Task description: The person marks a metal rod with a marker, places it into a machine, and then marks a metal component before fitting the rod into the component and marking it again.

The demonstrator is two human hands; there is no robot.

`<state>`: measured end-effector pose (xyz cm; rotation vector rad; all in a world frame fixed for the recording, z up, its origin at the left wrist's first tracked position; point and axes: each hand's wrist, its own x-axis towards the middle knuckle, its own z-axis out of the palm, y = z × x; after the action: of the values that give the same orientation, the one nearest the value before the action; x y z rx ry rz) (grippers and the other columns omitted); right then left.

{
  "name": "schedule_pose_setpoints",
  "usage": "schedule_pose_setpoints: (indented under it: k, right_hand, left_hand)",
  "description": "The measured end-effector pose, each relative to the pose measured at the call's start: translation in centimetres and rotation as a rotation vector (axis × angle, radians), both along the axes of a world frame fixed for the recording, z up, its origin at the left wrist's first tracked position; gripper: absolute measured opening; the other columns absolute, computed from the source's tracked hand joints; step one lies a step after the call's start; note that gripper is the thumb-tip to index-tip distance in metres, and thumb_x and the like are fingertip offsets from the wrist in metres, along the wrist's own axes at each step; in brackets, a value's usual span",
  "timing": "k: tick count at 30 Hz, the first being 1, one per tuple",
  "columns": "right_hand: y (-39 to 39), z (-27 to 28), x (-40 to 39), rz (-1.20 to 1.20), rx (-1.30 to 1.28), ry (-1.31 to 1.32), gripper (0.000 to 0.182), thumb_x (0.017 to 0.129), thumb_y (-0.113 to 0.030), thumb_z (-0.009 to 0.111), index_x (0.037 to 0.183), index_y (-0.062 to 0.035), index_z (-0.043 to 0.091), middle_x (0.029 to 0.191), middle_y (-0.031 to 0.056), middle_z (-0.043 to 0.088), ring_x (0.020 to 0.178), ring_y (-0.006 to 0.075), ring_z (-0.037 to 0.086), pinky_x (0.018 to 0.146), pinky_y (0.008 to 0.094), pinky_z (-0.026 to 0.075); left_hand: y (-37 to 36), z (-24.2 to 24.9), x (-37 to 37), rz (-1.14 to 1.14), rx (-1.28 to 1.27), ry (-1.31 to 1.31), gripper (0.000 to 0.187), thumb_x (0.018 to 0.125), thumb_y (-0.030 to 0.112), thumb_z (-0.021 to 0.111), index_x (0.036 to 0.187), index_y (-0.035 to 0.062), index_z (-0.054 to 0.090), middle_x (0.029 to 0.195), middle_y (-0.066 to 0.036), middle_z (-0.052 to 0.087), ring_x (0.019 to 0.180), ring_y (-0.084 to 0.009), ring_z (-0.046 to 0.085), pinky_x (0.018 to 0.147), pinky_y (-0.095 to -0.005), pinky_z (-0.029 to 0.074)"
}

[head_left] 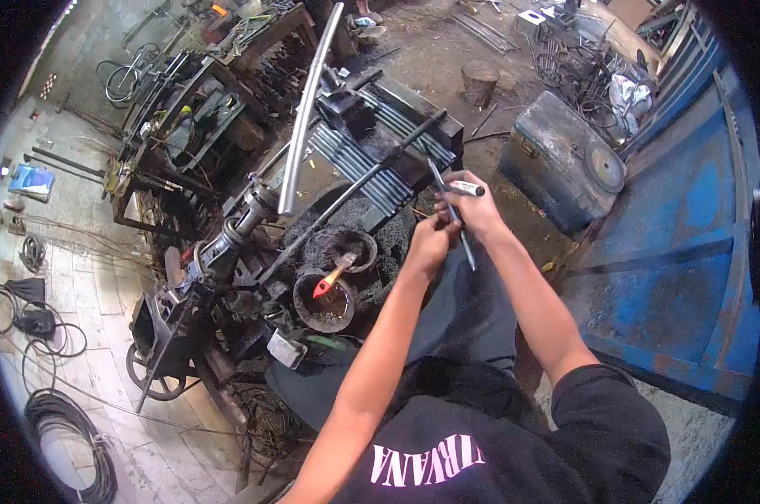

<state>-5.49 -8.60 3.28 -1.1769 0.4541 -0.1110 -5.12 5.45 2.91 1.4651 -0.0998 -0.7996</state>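
Well apart from the left hand (431,241), the person wore a black T-shirt (514,445) printed with pale pink capitals (429,464) reading NIRVANA. The short black sleeve (602,399) ended well apart from the right hand (474,208). Dark bluish-grey trousers (472,315) showed near both hands.

slanted thin metal rod (467,250), tilted marker (467,188)

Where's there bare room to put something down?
The stump top looks bare, as does the dirt floor between it and the metal box. It's crowded around the rods, brush, left hand and right hand.
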Motion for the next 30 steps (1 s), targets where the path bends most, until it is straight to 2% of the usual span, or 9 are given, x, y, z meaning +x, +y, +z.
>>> schedule_pose_setpoints:
  k: [2,5,8,12,17,23,26,28,30]
  right_hand:
    - [-1.2,-0.7,0.6,0.025,0.001,-0.034,0.027,0.088,0.008,0.063,0.112,-0.0053,0.062,0.092,0.0123,0.070,0.077,0.0197,0.069,0.065,0.0342,0.058]
    - [-2.7,-2.7,0.6,-0.052,-0.417,-0.189,0.020,0.094,-0.004,0.063,0.114,-0.0075,0.063,0.100,0.0085,0.071,0.087,0.0165,0.067,0.075,0.0312,0.056]
    - [-2.8,0.6,-2.9,-0.170,-0.093,-0.087,0.021,0.098,-0.010,0.062,0.119,-0.0075,0.060,0.101,0.0083,0.072,0.086,0.0152,0.068,0.074,0.0306,0.056]
    - [-3.0,-0.7,-6.6,-0.301,-0.091,-0.039,0.024,0.100,-0.014,0.061,0.122,-0.0052,0.058,0.098,0.0107,0.072,0.080,0.0136,0.068,0.068,0.0288,0.056]
    - [-1.4,-1.7,-8.7,-0.241,-0.126,-0.076,0.028,0.093,-0.001,0.066,0.119,-0.0036,0.059,0.086,0.0050,0.066,0.071,0.0109,0.065,0.065,0.0272,0.057]
    - [-0.8,-1.7,-6.4,-0.352,-0.253,-0.154,0.034,0.088,0.008,0.065,0.119,-0.0035,0.058,0.089,0.0089,0.070,0.077,0.0144,0.071,0.067,0.0280,0.059]
    - [-0.7,-2.7,-4.4,-0.461,-0.367,-0.141,0.036,0.085,0.008,0.067,0.117,-0.0048,0.059,0.088,0.0107,0.071,0.077,0.0175,0.072,0.068,0.0312,0.059]
    - [-0.8,-3.9,-3.0,-0.536,-0.427,-0.100,0.036,0.083,0.008,0.068,0.115,-0.0056,0.059,0.088,0.0114,0.071,0.077,0.0198,0.073,0.070,0.0335,0.059]
    - [-1.1,-4.7,-1.5,-0.631,-0.636,-0.109,0.035,0.082,0.006,0.070,0.112,-0.0074,0.059,0.086,0.0117,0.071,0.081,0.0264,0.073,0.075,0.0379,0.057]
  left_hand:
    - [-0.8,0.4,1.2,-0.037,0.110,-0.060,0.027,0.096,0.018,0.070,0.115,-0.0002,0.070,0.099,0.000,0.071,0.085,-0.0119,0.061,0.079,-0.0279,0.048]
    - [-2.0,-2.0,2.9,0.022,0.104,-0.119,0.023,0.096,0.018,0.070,0.108,-0.0015,0.072,0.094,-0.001,0.072,0.081,-0.0125,0.061,0.075,-0.0281,0.048]
    - [-2.9,-1.0,3.2,0.125,0.107,-0.135,0.019,0.095,0.014,0.070,0.104,-0.0028,0.071,0.092,-0.004,0.071,0.082,-0.0126,0.061,0.076,-0.0278,0.047]
    - [-3.5,-0.7,4.2,0.151,0.087,-0.074,0.016,0.095,0.014,0.070,0.100,-0.0012,0.071,0.092,-0.004,0.071,0.083,-0.0122,0.062,0.077,-0.0273,0.046]
    - [-4.2,-2.0,4.8,0.146,0.053,-0.114,0.016,0.094,0.014,0.072,0.101,-0.0012,0.070,0.091,-0.004,0.071,0.082,-0.0115,0.062,0.076,-0.0273,0.046]
    - [-5.2,-1.2,5.7,0.178,0.194,-0.218,0.026,0.095,0.021,0.073,0.103,-0.0035,0.070,0.091,-0.007,0.074,0.085,-0.0142,0.067,0.078,-0.0283,0.049]
    - [-5.8,-0.3,6.1,0.251,0.375,-0.437,0.034,0.097,0.025,0.070,0.109,-0.0068,0.067,0.098,-0.014,0.075,0.095,-0.0214,0.070,0.085,-0.0329,0.051]
    - [-5.9,-0.1,6.2,0.428,0.477,-0.584,0.037,0.096,0.025,0.065,0.117,-0.0050,0.064,0.105,-0.023,0.073,0.098,-0.0379,0.071,0.087,-0.0435,0.052]
    - [-5.7,-0.6,6.8,0.422,0.513,-0.603,0.046,0.094,0.024,0.066,0.129,-0.0056,0.057,0.117,-0.027,0.069,0.111,-0.0418,0.066,0.096,-0.0463,0.050]
